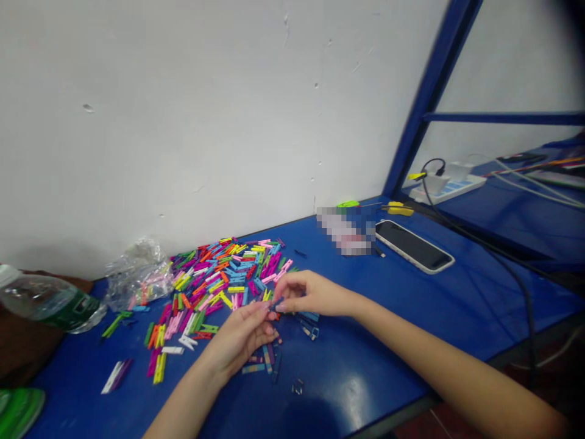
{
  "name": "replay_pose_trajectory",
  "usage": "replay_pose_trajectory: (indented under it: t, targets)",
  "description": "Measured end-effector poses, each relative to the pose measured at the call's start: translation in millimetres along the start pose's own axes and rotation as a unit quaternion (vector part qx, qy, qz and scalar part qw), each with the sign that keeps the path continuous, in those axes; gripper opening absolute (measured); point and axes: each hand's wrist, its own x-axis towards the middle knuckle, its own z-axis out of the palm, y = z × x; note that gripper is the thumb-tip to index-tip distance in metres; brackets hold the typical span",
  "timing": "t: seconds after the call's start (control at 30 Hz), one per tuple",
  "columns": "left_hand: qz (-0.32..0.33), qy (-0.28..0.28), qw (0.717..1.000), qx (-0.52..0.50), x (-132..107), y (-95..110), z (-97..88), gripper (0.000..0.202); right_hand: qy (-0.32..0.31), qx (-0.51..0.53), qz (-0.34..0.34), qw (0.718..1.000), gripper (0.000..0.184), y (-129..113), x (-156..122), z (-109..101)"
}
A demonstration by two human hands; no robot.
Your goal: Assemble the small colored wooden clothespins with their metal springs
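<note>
A heap of several small coloured clothes pegs (223, 274) lies on the blue table (388, 305) near the white wall. My left hand (242, 335) and my right hand (306, 292) meet just in front of the heap, fingertips together. Both pinch a small dark blue peg (275, 303) between them. A few loose peg halves (267, 360) and a small metal spring (298, 385) lie under and in front of my hands.
A crumpled clear plastic bag (137, 271) and a lying plastic bottle (50, 302) are at the left. A phone (414, 245) lies face up at the right, with a power strip (445, 186), cables and a blue frame post (429, 97) behind.
</note>
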Motion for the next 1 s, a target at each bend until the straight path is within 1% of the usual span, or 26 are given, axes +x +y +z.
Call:
replay_pose_trajectory:
  t: [0.17, 0.3, 0.43, 0.53, 0.63, 0.8, 0.87, 1.0]
  targets:
    - [0.040, 0.031, 0.998, 0.031, 2, 1, 0.7, 0.024, 0.002, 0.004, -0.007, 1.000, 0.018, -1, 0, 2]
    - [0.074, 0.050, 0.992, 0.086, 4, 2, -0.1, 0.026, 0.018, 0.016, 0.018, 1.000, 0.019, 5, 2, 3]
    - [0.101, 0.077, 0.982, 0.140, 5, 2, -0.6, 0.029, 0.024, 0.023, 0.027, 0.999, 0.019, 9, 2, 4]
    - [0.118, 0.098, 0.969, 0.196, 5, 4, 0.0, 0.029, 0.026, 0.016, 0.027, 0.999, 0.018, 10, 3, 4]
    - [0.151, 0.110, 0.948, 0.259, 5, 4, 0.0, 0.026, 0.019, 0.008, 0.027, 0.999, 0.018, 11, 3, 4]
    - [0.205, 0.117, 0.916, 0.324, 5, 3, -0.4, 0.021, 0.007, 0.016, 0.022, 1.000, 0.018, 10, 3, 4]
    - [0.234, 0.133, 0.890, 0.368, 3, 2, 0.4, 0.020, 0.004, 0.018, 0.016, 1.000, 0.017, 10, 2, 5]
    - [0.309, 0.166, 0.821, 0.450, -2, 2, 2.8, 0.017, 0.011, 0.024, 0.007, 1.000, 0.015, 10, 2, 5]
